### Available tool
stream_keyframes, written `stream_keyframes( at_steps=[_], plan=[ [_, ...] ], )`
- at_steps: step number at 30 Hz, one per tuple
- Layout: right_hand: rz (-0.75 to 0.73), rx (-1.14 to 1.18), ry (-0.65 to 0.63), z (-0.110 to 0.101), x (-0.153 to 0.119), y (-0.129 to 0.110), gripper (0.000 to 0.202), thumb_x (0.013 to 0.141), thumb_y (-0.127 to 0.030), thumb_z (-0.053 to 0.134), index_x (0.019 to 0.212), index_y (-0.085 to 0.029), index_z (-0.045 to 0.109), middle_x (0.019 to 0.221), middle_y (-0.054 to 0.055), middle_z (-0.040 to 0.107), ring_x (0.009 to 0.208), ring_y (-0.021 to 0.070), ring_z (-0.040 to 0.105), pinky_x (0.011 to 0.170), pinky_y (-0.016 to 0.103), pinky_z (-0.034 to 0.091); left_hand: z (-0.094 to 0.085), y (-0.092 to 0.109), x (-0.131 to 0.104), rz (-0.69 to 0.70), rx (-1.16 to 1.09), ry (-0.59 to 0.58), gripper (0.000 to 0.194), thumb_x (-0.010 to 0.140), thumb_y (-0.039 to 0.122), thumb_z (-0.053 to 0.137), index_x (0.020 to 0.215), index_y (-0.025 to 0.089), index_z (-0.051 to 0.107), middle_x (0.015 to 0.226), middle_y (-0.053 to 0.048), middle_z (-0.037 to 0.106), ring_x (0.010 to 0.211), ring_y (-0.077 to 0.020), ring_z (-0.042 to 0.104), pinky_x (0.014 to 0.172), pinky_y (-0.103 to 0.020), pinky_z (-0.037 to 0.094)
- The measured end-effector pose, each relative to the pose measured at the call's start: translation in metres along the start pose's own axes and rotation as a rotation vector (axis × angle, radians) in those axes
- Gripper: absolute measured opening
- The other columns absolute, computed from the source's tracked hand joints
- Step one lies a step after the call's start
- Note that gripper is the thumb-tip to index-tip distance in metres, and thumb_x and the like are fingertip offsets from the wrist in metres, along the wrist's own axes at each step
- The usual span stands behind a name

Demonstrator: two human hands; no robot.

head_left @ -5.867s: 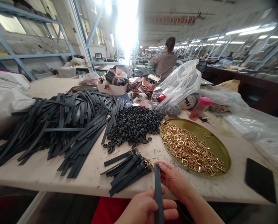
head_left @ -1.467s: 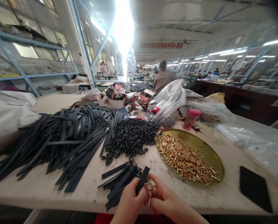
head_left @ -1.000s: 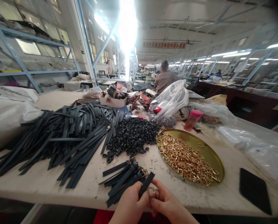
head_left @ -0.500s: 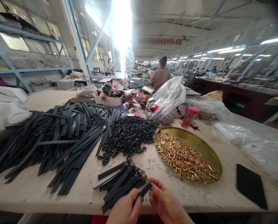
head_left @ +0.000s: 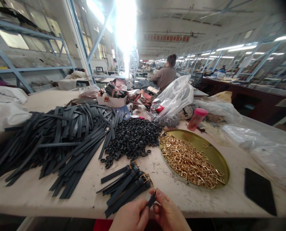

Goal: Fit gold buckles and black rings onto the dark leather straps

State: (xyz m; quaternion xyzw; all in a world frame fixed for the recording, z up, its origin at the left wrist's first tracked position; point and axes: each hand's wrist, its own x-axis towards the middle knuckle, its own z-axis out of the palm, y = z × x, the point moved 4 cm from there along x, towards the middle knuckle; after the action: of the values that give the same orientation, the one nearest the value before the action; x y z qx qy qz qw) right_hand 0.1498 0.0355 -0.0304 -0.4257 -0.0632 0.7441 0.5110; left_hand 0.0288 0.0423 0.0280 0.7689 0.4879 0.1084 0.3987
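My left hand [head_left: 132, 214] is closed around a short dark leather strap [head_left: 151, 200] near the table's front edge. At the strap's upper end, the fingertips of my right hand [head_left: 166, 207] pinch it; whether a buckle sits there is hidden by the fingers. Just beyond and to the left lies a group of straps with gold buckles [head_left: 128, 186]. Behind that group is a heap of small black loops [head_left: 133, 136]. To the right, a round gold tray [head_left: 220, 160] carries a heap of gold buckles [head_left: 189, 160].
A large pile of dark straps [head_left: 68, 128] covers the left of the table. A black flat slab [head_left: 260, 191] lies at the right. Farther back are a pink-lidded jar [head_left: 197, 119], a clear plastic bag [head_left: 174, 99] and a white box [head_left: 111, 101]. A person [head_left: 165, 75] is in the background.
Both hands have moved slightly down with the strap, away from the buckled straps. The strap is tilted more steeply, and my right fingers have closed further over its upper end.
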Motion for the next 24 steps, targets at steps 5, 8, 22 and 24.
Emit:
stream_keyframes(
  at_steps=[5,8,22,24],
  plan=[
    [-0.014,-0.033,-0.029,0.0,-0.004,-0.004,0.043,0.05,-0.039,0.081,0.084,-0.014,0.07,0.057,-0.005,0.055,0.042,0.001,0.042,0.038,0.012,0.035,0.0,0.001,-0.004,-0.041,0.064,-0.066,0.028,0.084,0.027,0.034,0.077,0.02,0.061,0.074,-0.004,0.065,0.068,-0.019,0.059,0.058,-0.023,0.036],
    [-0.093,-0.103,-0.06,0.002,-0.006,-0.002,0.044,0.053,-0.042,0.078,0.086,-0.016,0.069,0.052,-0.006,0.052,0.041,0.0029,0.039,0.038,0.015,0.033,0.003,0.005,-0.004,-0.018,-0.118,-0.03,0.024,0.083,0.025,0.035,0.078,0.018,0.058,0.079,-0.003,0.063,0.073,-0.0171,0.056,0.064,-0.022,0.038],
    [-0.306,-0.326,-0.056,0.005,-0.018,0.014,0.033,0.062,-0.046,0.07,0.079,-0.018,0.066,0.057,-0.002,0.059,0.051,0.0116,0.05,0.048,0.022,0.041,0.023,-0.005,-0.006,-0.102,-0.637,0.017,0.029,0.081,0.044,0.046,0.088,0.016,0.05,0.067,0.003,0.051,0.056,-0.0092,0.043,0.055,-0.021,0.036],
    [-0.396,-0.367,-0.039,0.006,-0.019,0.012,0.027,0.063,-0.042,0.071,0.071,-0.018,0.064,0.057,-0.002,0.058,0.053,0.0117,0.05,0.05,0.022,0.041,0.024,-0.007,-0.008,-0.162,-0.656,0.045,0.029,0.081,0.046,0.044,0.079,0.017,0.047,0.059,0.005,0.046,0.05,-0.0075,0.039,0.049,-0.019,0.031]
  ],
)
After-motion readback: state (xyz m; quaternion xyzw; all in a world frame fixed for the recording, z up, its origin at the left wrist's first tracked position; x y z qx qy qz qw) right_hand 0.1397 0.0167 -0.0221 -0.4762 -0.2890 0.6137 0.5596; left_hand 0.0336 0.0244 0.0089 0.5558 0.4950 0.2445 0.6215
